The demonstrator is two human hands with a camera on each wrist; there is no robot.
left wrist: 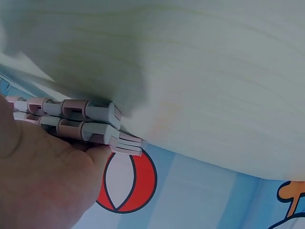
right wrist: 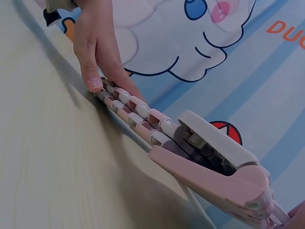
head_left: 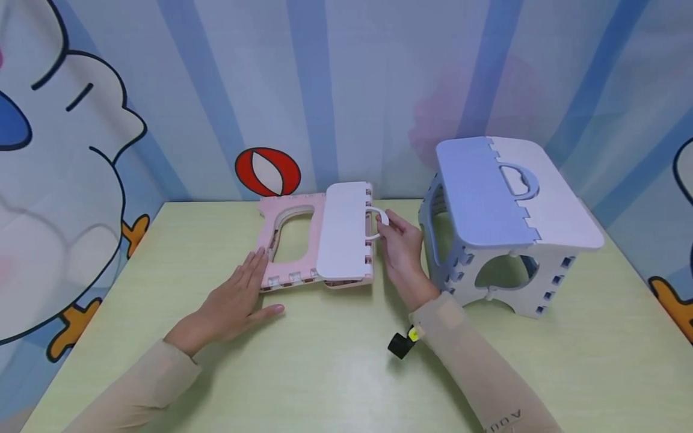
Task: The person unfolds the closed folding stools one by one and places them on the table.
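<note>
A folded pink and white stool [head_left: 344, 231] lies nearly flat near the back of the table. My left hand [head_left: 230, 307] rests with extended fingers on its pink left end, the thumb apart over the table; the left wrist view shows the palm [left wrist: 52, 176] against the hinged edge [left wrist: 71, 129]. At the right end, my right hand [head_left: 403, 255] grips the white handle [head_left: 384, 216] with curled fingers. In the right wrist view, the stool [right wrist: 209, 176] spans from the left hand [right wrist: 97, 47] to the lower right corner, where a little of the right hand shows.
A blue and white stool [head_left: 487, 198] stands unfolded at the right, close beside my right hand. A black object [head_left: 400, 346] sits by the right cuff. The pale table [head_left: 303, 373] ends at a striped, cartoon-printed backdrop [head_left: 357, 90].
</note>
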